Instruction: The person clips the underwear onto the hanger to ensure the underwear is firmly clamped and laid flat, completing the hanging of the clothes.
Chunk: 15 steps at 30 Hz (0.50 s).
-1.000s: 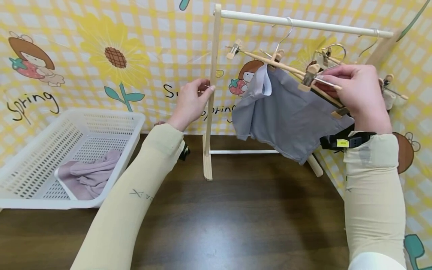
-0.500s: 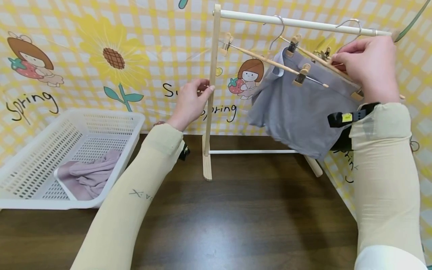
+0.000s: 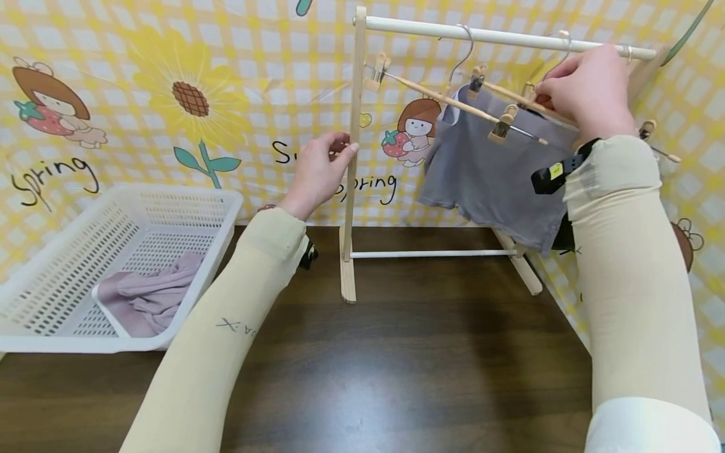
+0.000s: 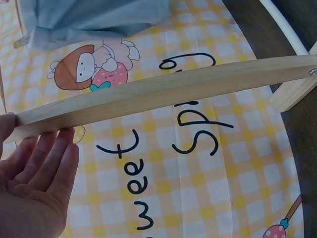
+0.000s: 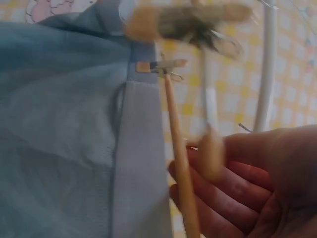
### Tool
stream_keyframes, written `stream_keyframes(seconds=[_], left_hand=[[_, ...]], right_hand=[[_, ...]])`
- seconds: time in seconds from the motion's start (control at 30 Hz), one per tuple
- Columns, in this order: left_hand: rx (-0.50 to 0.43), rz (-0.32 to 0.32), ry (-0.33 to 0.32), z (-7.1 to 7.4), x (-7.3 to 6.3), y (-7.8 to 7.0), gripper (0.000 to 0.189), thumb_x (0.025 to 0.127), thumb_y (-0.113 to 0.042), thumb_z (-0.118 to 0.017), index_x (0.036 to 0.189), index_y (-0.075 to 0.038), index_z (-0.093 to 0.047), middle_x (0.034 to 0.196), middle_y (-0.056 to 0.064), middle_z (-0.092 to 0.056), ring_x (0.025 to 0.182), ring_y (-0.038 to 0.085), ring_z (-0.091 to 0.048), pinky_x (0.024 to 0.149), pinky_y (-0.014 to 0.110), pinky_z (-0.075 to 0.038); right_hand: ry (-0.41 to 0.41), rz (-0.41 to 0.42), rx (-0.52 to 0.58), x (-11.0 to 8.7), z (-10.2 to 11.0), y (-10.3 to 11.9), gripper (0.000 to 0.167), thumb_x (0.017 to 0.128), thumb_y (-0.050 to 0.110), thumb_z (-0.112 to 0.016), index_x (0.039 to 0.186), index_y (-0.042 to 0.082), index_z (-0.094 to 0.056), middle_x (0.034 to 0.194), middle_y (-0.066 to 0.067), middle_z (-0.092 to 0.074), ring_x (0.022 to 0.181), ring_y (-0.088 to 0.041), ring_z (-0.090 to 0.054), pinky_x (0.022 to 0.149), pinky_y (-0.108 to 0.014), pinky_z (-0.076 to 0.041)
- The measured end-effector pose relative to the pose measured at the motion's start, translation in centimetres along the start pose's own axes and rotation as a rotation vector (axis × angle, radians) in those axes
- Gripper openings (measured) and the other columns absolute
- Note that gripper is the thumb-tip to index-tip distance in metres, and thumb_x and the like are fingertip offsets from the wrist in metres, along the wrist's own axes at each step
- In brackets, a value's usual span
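My left hand (image 3: 320, 170) holds the upright wooden post (image 3: 352, 189) of a small clothes rack. In the left wrist view the thumb and fingers (image 4: 59, 158) lie on opposite sides of the post. Below the rack's white rail (image 3: 510, 39), my right hand (image 3: 595, 91) grips a wooden clip hanger (image 3: 512, 96) near its middle; the exact grip is partly hidden. Grey shorts (image 3: 493, 163) hang from that hanger by their waistband. In the right wrist view the fingers curl behind the hanger's bar (image 5: 178, 134), beside the shorts.
Another wooden clip hanger (image 3: 447, 100) hangs on the rail in front of the shorts. At the far right a hanger clip (image 3: 647, 129) shows behind my sleeve. A white perforated basket (image 3: 226, 214) at the left holds a mauve garment (image 3: 150, 292). The rack stands on a dark tabletop (image 3: 362, 358).
My right hand has risen to the rail with the hanger and shorts, then shifted slightly left. The hanger's hook now meets the rail. My left hand stays on the post.
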<state>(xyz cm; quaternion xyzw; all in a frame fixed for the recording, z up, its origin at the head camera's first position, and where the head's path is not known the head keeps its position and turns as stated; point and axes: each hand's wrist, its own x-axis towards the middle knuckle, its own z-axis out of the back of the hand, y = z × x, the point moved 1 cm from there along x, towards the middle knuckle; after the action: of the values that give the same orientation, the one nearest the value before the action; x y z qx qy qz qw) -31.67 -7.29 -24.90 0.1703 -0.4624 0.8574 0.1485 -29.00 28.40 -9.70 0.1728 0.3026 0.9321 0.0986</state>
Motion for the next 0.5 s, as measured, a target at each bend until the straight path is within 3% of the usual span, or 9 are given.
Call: stream_keyframes(seconds=[0.13,0.27,0.37,0.5], left_hand=[[0.020,0.005,0.009,0.0,0.0,0.0,0.042,0.107,-0.034,-0.056,0.136,-0.005,-0.062,0.124,0.008,-0.067,0.107,0.019,-0.064,0.092,0.030,-0.051],[0.023,0.008,0.013,-0.1,0.0,0.0,0.042,0.106,-0.034,-0.056,0.136,-0.005,-0.062,0.124,0.008,-0.067,0.107,0.019,-0.064,0.092,0.029,-0.051],[0.020,0.013,0.011,0.0,0.0,0.0,0.041,0.106,-0.034,-0.056,0.136,-0.005,-0.062,0.124,0.008,-0.067,0.107,0.019,-0.064,0.092,0.030,-0.051],[0.026,0.014,0.009,0.1,-0.1,0.0,0.041,0.106,-0.034,-0.056,0.135,-0.006,-0.063,0.124,0.008,-0.068,0.107,0.018,-0.064,0.092,0.029,-0.051]], right_hand=[[0.026,0.025,-0.094,-0.3,-0.2,-0.2,0.030,0.098,0.036,-0.059,0.072,0.032,-0.075,0.057,0.022,-0.059,0.078,-0.010,-0.049,0.070,-0.029,-0.040],[0.027,0.026,-0.163,-1.0,0.5,0.2,0.033,0.097,0.053,-0.054,0.083,0.028,-0.072,0.055,0.024,-0.056,0.082,-0.012,-0.046,0.069,-0.034,-0.039],[-0.037,0.039,-0.155,-1.9,1.3,0.8,0.032,0.094,0.059,-0.056,0.094,0.029,-0.067,0.064,0.027,-0.052,0.083,-0.007,-0.042,0.069,-0.030,-0.037],[-0.150,0.065,-0.064,-3.5,2.5,1.8,0.028,0.094,0.057,-0.059,0.103,0.031,-0.066,0.072,0.026,-0.049,0.075,-0.002,-0.044,0.066,-0.025,-0.036]])
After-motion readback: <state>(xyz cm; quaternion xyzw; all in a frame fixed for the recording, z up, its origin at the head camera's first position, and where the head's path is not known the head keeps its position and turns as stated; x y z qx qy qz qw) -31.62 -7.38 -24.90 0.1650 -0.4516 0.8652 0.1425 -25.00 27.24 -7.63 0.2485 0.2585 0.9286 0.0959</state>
